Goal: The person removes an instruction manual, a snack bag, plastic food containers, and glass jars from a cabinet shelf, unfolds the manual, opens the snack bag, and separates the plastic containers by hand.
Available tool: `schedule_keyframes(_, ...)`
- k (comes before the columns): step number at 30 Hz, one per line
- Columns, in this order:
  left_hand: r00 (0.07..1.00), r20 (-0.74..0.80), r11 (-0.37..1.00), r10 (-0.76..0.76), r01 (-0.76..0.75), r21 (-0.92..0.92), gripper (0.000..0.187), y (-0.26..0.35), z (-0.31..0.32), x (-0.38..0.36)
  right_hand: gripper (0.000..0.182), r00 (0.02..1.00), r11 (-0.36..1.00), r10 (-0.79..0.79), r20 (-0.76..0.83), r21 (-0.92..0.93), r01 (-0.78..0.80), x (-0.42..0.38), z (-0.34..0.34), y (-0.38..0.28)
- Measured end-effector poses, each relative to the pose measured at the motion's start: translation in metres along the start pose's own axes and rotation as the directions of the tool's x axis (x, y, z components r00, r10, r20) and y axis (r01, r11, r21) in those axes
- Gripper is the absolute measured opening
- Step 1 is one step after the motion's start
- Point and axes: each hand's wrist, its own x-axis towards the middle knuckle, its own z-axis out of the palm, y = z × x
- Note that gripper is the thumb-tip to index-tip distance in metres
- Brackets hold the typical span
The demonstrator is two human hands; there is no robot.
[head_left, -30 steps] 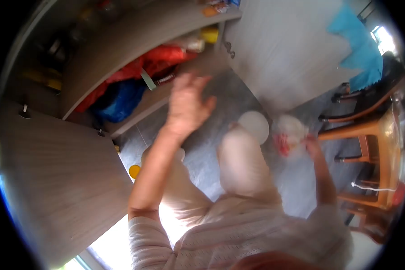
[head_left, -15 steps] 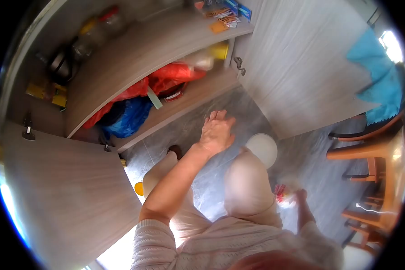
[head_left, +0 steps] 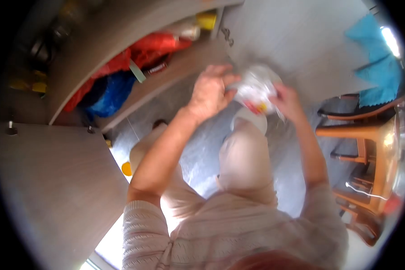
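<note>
A crumpled clear plastic bag (head_left: 255,87) with red and yellow markings hangs in front of me, smeared by motion; its contents cannot be made out. My right hand (head_left: 288,102) grips its right side between thumb and fingers. At the bag's left edge is my left hand (head_left: 211,92), its fingers bent and the thumb apart from them. Whether its fingertips touch the bag is hard to tell. Below the bag, a round white lid-like object (head_left: 259,120) shows partly behind my knee.
The low cabinet's lower shelf holds a red plastic bag (head_left: 155,48), a blue bag (head_left: 111,94) and a yellow container (head_left: 206,20). Open doors stand left (head_left: 54,180) and right (head_left: 297,40). A teal cloth (head_left: 377,67) hangs at right, above wooden chairs (head_left: 351,131).
My right hand has come up from low on the right, bringing the plastic bag in front of me. My left hand has moved up to the bag's left side. The view has shifted.
</note>
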Motion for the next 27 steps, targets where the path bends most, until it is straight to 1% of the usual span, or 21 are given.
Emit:
schedule_keyframes(1, 1.000, -0.008, 1.000, 0.006, -0.006, 0.000, 0.033, 0.000, -0.003, 0.000, 0.013, 0.997, 0.999, -0.033, 0.068, -0.038, 0.036, 0.021, 0.009, -0.023)
schedule_keyframes(3, 0.999, -0.038, 0.999, 0.009, -0.007, 0.054, 0.034, -0.004, -0.008, -0.001, 0.012, 0.993, 0.993, -0.072, 0.089, 0.103, 0.063, 0.050, 0.034, -0.061)
schedule_keyframes(5, 0.998, -0.069, 0.988, 0.008, 0.003, 0.157, 0.034, -0.011, -0.016, -0.005, 0.011, 0.991, 0.981, -0.008, 0.134, 0.195, -0.019, 0.071, 0.058, -0.079)
schedule_keyframes(6, 0.995, -0.099, 0.988, -0.029, 0.044, 0.150, 0.034, -0.017, -0.021, -0.007, 0.011, 0.988, 0.969, 0.020, 0.155, 0.239, -0.057, 0.077, 0.068, -0.087)
schedule_keyframes(8, 0.983, -0.156, 0.984, -0.100, 0.121, 0.129, 0.033, -0.028, -0.031, -0.010, 0.011, 0.982, 0.879, 0.020, 0.188, 0.464, -0.107, 0.080, 0.085, -0.105)
schedule_keyframes(9, 0.979, -0.152, 0.980, -0.134, 0.154, 0.126, 0.030, -0.032, -0.036, -0.011, 0.011, 0.979, 0.814, 0.022, 0.205, 0.565, -0.137, 0.080, 0.090, -0.109)
schedule_keyframes(12, 0.966, -0.061, 0.961, -0.250, 0.255, 0.110, 0.028, -0.038, -0.040, -0.020, 0.013, 0.959, 0.772, -0.002, 0.283, 0.610, -0.178, 0.077, 0.102, -0.105)
schedule_keyframes(15, 0.957, -0.076, 0.944, -0.279, 0.288, 0.159, 0.024, -0.038, -0.035, -0.023, 0.014, 0.956, 0.815, -0.023, 0.293, 0.560, -0.152, 0.073, 0.103, -0.104)
schedule_keyframes(16, 0.954, -0.083, 0.939, -0.288, 0.299, 0.169, 0.023, -0.039, -0.033, -0.023, 0.014, 0.948, 0.789, -0.015, 0.317, 0.586, -0.183, 0.073, 0.101, -0.105)
schedule_keyframes(17, 0.962, -0.102, 0.944, -0.253, 0.269, 0.189, 0.019, -0.040, -0.032, -0.023, 0.015, 0.941, 0.763, -0.009, 0.339, 0.611, -0.213, 0.073, 0.097, -0.107)
schedule_keyframes(19, 0.964, -0.143, 0.959, -0.225, 0.245, 0.141, 0.019, -0.044, -0.030, -0.025, 0.016, 0.931, 0.711, -0.004, 0.365, 0.656, -0.254, 0.074, 0.093, -0.108)
schedule_keyframes(22, 0.960, -0.171, 0.969, -0.221, 0.236, 0.070, 0.017, -0.047, -0.030, -0.024, 0.017, 0.947, 0.697, -0.056, 0.315, 0.692, -0.189, 0.068, 0.088, -0.111)
schedule_keyframes(24, 0.954, -0.172, 0.967, -0.245, 0.253, 0.029, 0.016, -0.044, -0.030, -0.021, 0.018, 0.965, 0.716, -0.058, 0.257, 0.684, -0.139, 0.065, 0.087, -0.116)
schedule_keyframes(25, 0.949, -0.148, 0.959, -0.279, 0.282, -0.001, 0.017, -0.042, -0.033, -0.020, 0.018, 0.972, 0.725, -0.059, 0.228, 0.679, -0.115, 0.064, 0.088, -0.118)
schedule_keyframes(27, 0.949, -0.168, 0.964, -0.266, 0.264, -0.038, 0.017, -0.042, -0.032, -0.020, 0.017, 0.984, 0.768, -0.065, 0.165, 0.638, -0.056, 0.062, 0.091, -0.119)
